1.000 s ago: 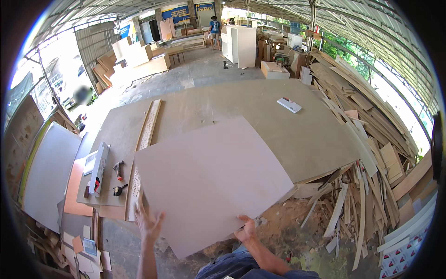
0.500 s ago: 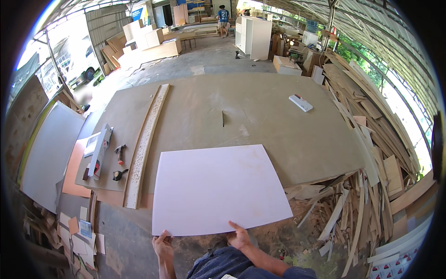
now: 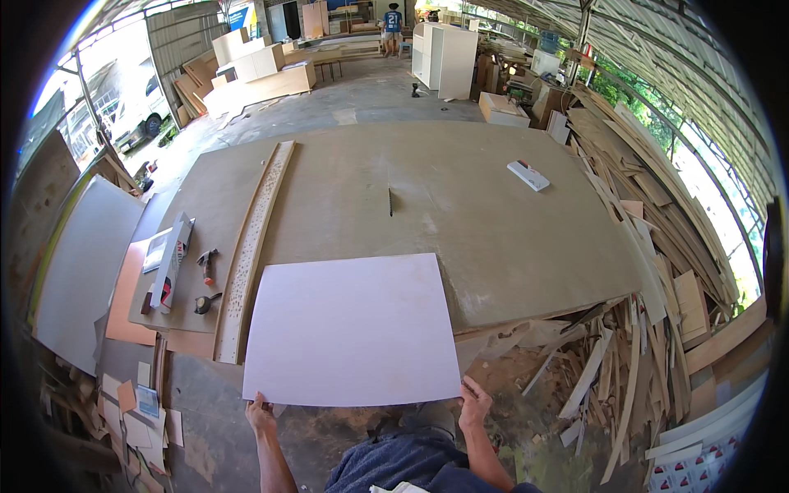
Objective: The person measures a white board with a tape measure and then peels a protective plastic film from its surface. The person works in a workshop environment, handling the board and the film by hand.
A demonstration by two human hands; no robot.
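Observation:
A large white sheet (image 3: 353,333) lies with its far part over the worktable (image 3: 526,246), its near edge sticking out toward me. My left hand (image 3: 260,412) pinches the near left corner between thumb and fingers. At the near right corner, my right hand (image 3: 474,400) grips the sheet, thumb near its edge. To the left of the sheet, a long board with a pitted pale face (image 3: 256,246) runs away from me across the tabletop.
Left on the table are a hammer (image 3: 208,267), a tape measure (image 3: 205,303) and a long white box (image 3: 171,263). A small white box (image 3: 528,175) rests far right. A saw slot (image 3: 390,202) marks the tabletop. Scrap wood strips (image 3: 625,370) pile at right. A person (image 3: 392,29) stands far back.
The sheet has shifted left and turned slightly. My right hand has moved from the middle of the near edge to its right corner. My left hand moved left with its corner.

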